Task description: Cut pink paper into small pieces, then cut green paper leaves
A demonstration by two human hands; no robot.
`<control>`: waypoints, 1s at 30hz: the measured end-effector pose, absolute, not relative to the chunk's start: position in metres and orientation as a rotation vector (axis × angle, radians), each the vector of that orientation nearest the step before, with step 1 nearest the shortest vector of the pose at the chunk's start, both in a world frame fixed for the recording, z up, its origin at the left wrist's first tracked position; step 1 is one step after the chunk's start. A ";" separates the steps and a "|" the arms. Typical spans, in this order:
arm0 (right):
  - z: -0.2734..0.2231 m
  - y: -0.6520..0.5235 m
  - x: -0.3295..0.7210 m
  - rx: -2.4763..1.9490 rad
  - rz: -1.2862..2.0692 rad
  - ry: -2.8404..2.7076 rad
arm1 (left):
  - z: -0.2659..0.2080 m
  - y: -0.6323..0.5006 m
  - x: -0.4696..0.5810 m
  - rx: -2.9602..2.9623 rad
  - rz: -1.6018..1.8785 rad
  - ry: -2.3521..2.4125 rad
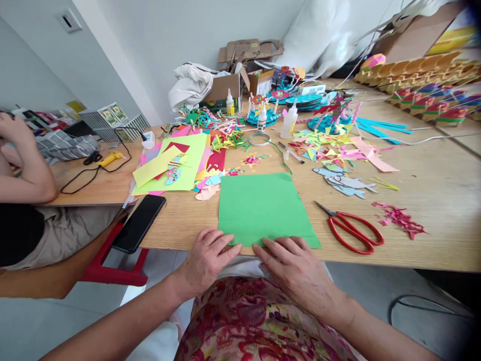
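Observation:
A green sheet of paper (263, 205) lies at the table's front edge, with a narrow fold line along its near side. My left hand (210, 255) holds the near left part of that side, fingers bent over it and thumb pointing inward. Close by, my right hand (291, 265) grips the same edge farther right, its fingers bent on the paper and its thumb near the left one. Red-handled scissors (355, 230) rest to the right of the sheet, blades pointing away to the left.
Left of the sheet are a black phone (139, 223) and stacked coloured paper (184, 173). Behind it stand glue bottles (289, 120) among paper scraps (330, 145). Paper fish (341, 180) and pink shreds (400, 218) lie right. Another person's arm (26, 160) rests at far left.

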State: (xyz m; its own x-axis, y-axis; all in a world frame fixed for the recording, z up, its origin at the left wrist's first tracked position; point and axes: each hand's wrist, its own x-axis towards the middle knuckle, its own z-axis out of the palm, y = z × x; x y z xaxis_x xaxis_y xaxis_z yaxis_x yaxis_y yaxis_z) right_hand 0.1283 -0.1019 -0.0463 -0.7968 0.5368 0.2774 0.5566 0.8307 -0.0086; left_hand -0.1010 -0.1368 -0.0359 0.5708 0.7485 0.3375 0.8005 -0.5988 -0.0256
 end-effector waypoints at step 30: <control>-0.035 -0.112 0.117 -0.982 -0.097 -2.761 | -0.041 -0.144 -0.076 -2.656 -0.393 -1.376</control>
State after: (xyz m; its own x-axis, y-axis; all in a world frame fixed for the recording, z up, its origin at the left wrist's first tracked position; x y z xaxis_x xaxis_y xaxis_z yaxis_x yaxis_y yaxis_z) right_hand 0.1173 -0.1117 -0.0349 -0.7562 0.6171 0.2174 0.6308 0.7759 -0.0082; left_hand -0.0759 -0.1444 -0.0408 0.5520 0.7836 0.2848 0.8160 -0.5780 0.0089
